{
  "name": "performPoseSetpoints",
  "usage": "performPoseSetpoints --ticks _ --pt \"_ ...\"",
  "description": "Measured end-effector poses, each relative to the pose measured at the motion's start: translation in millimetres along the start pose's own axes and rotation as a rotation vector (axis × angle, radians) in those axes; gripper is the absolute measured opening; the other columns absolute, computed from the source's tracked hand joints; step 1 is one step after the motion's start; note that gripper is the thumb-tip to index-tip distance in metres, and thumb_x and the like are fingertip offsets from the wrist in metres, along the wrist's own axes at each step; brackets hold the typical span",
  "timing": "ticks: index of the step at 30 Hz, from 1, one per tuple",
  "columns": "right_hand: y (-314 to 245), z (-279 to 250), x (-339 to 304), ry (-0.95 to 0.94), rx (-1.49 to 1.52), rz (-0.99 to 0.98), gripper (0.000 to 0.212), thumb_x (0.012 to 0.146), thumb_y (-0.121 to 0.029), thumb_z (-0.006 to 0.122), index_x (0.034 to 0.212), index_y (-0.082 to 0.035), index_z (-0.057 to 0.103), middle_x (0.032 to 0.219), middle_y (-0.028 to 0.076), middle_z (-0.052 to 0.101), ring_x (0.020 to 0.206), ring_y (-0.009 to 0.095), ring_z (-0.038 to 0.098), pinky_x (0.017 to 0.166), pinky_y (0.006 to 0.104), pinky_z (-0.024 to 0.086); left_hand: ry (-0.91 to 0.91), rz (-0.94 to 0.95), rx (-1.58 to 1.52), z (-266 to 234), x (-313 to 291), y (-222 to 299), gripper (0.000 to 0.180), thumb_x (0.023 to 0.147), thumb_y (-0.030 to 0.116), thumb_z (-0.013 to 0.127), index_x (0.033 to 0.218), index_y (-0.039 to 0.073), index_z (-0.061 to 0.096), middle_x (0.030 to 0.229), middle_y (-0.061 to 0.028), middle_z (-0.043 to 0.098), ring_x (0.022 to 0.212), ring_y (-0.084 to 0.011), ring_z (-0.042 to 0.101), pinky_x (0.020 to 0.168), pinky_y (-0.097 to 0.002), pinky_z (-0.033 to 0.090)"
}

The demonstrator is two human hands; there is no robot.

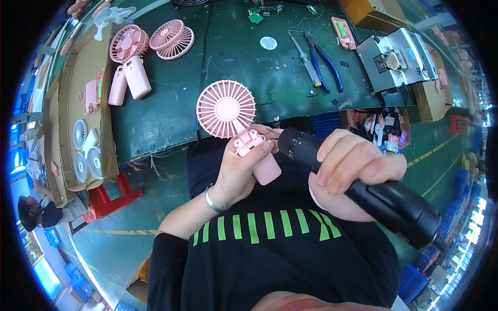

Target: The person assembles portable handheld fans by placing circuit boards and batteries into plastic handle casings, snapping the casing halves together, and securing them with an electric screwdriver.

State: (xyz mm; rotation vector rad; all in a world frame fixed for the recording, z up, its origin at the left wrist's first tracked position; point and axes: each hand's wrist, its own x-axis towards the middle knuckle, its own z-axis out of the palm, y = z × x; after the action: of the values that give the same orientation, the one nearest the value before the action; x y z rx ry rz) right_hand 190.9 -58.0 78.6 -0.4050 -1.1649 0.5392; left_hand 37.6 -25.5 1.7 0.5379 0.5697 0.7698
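My left hand (239,168) is closed around the handle of a pink handheld fan (226,109), just off the table's near edge. The fan's round grille points away from me, and its handle slants down to the right through my fingers. In my right hand (353,166) is a black electric screwdriver (399,207), gripped round its body. Its front end points left, at the fan's hinge just below the grille. My left fingertips are right beside the screwdriver's nose, and I cannot make out whether the bit touches a screw.
On the green table (238,62) lie pink fans (129,83), loose grilles (172,40), blue-handled pliers (324,67) and a thin tool (306,59). A metal fixture (397,59) stands at right. Left is a cardboard box (72,114) with fan parts; a person (52,207) sits beyond.
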Motion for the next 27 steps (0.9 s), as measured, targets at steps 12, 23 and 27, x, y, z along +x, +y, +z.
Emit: performPoseSetpoints --ticks 12,23,27 --pt "32.5 -84.0 51.2 0.643 -0.117 -0.053 0.098 0.073 -0.090 0.021 0.105 -0.003 0.052 0.067 0.009 0.054 0.063 0.024 0.054 0.072 0.0408 0.046 -0.084 -0.041 -0.119 -11.9 -0.6 4.0 0.034 0.090 0.014 0.056 0.120 0.000 0.052 0.106 -0.0146 0.062 0.078 -0.0140 0.057 0.076 -0.0300 0.048" --pt "58.7 -130.7 27.4 0.704 -0.046 0.593 0.047 0.101 -0.033 0.045 0.122 0.008 0.044 0.119 0.023 0.053 0.117 0.034 0.051 0.106 0.0462 0.038 -0.075 -0.074 -0.141 -19.3 -0.7 10.6 0.062 0.086 0.014 0.067 0.138 0.010 0.035 0.121 -0.0184 0.058 0.109 -0.0282 0.060 0.098 -0.0458 0.047" --pt "46.6 -109.5 14.4 0.446 -0.364 0.769 0.033 0.101 -0.026 0.043 0.102 0.001 0.061 0.085 0.009 0.063 0.068 0.015 0.058 0.060 0.0261 0.046 -0.079 0.077 -0.049 -8.4 3.6 10.6 0.070 0.093 0.038 0.056 0.147 0.012 0.020 0.145 -0.0232 0.034 0.133 -0.0338 0.039 0.108 -0.0479 0.036"
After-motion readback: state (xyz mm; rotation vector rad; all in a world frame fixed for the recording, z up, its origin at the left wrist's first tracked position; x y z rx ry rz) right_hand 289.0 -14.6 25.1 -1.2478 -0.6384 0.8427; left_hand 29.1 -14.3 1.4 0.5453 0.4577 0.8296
